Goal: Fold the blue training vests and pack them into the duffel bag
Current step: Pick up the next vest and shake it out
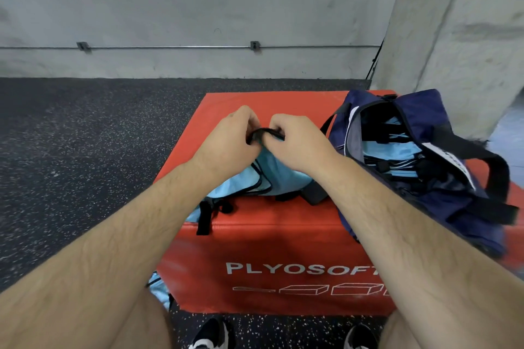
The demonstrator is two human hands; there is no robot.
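On box [226, 105] | left hand [229, 139], right hand [300, 142] pinch vest [269, 170] edge | duffel bag [419, 108] open beside

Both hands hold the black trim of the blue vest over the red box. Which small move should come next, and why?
Probably draw the left hand and right hand apart along the black trim to stretch it straight. They pinch it close together, and the blue vest hangs bunched onto the red box, not yet folded for the open duffel bag.
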